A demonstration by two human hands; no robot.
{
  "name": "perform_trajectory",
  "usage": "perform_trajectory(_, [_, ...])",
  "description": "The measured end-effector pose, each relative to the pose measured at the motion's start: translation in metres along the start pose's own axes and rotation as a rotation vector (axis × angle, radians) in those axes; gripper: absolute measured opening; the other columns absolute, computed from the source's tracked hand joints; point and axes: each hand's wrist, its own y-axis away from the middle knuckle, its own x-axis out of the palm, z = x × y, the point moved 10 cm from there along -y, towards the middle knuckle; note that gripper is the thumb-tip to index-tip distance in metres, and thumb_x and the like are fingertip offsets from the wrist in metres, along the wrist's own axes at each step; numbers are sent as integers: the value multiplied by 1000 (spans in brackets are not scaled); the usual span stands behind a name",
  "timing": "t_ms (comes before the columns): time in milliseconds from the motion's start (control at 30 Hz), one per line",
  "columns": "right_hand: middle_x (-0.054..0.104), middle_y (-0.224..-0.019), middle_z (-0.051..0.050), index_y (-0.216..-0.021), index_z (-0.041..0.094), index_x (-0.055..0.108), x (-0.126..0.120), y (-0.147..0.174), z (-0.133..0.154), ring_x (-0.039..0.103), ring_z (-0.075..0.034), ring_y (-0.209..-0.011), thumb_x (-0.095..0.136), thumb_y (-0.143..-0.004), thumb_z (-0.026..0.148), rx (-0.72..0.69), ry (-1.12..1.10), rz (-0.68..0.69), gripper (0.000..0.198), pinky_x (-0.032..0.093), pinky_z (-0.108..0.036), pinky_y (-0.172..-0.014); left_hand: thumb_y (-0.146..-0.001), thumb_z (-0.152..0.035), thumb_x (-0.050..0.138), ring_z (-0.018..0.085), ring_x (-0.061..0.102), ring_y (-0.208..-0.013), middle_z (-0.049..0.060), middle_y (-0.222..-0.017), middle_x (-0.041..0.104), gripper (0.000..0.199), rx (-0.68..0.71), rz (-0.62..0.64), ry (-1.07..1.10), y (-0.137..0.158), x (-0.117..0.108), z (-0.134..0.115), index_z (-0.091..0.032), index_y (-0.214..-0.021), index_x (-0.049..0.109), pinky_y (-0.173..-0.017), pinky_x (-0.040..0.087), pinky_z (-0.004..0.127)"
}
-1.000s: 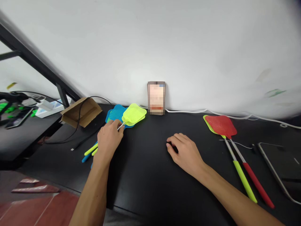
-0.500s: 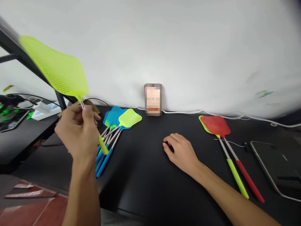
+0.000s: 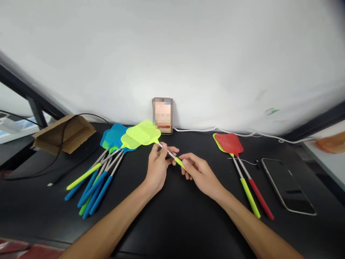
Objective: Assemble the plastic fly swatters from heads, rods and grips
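Note:
Between my two hands is a yellow-green fly swatter (image 3: 147, 132), its mesh head pointing up and left. My left hand (image 3: 159, 165) grips its metal shaft just below the head. The fingers of my right hand (image 3: 198, 171) are closed on its yellow-green handle. Behind the held head, partly covered by it, lies a pile of blue, green and yellow-green fly swatters (image 3: 115, 135) with handles fanned toward me. To the right of my hands, a red fly swatter (image 3: 230, 143) rests partly over another yellow-green one (image 3: 249, 198).
A phone with a blurred screen (image 3: 163, 115) leans against the wall. Another phone (image 3: 288, 187) lies flat at the right. An open cardboard box (image 3: 64, 135) and black cables stand at the left. A white cable (image 3: 215, 129) runs along the wall's base.
My left hand has brought the yellow-green fly swatter from the raised left position down to the middle. My right hand has come to its handle and closed on it. The view has shifted.

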Motion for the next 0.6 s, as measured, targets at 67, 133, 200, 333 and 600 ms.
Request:
perform_trajectory(67, [50,-68,5,-109,19,66,6,5,-2,42,-10,-58,59,-101,51,63,-28,55,35,34,-24,-54,-96,-36,69,14,62,-74,7,-91,73,24,-59,22,35,6,-2,10,-20,-96,50,-57,48,23])
perform_trajectory(133, [40,-65,7,-105,19,65,11,10,-10,30,-8,-53,58,-102,50,193,-173,117,33,24,-23,-49,-95,-36,69,14,62,-71,6,-93,72,24,-121,85,61,10,1,17,-19,-100,53,-54,44,23])
perform_trajectory(200, [34,-65,8,-101,18,63,14,16,-20,22,-6,-51,57,-103,49,346,-387,146,32,18,-22,-47,-95,-37,70,13,61,-67,7,-97,70,25,-149,201,74,12,12,17,-18,-106,57,-53,42,23])
perform_trajectory(333, [30,-61,10,-92,15,63,17,22,-28,17,-4,-47,60,-102,46,487,-650,190,33,13,-22,-44,-94,-34,72,12,60,-71,8,-96,68,24,-97,467,39,19,34,11,-14,-105,64,-63,46,27])
perform_trajectory(600, [25,-63,9,-100,13,67,25,30,-26,15,-4,-49,57,-105,36,525,-738,247,27,15,-20,-44,-96,-35,70,13,65,-66,8,-87,73,23,-39,472,17,17,32,9,-13,-95,67,-65,47,28])
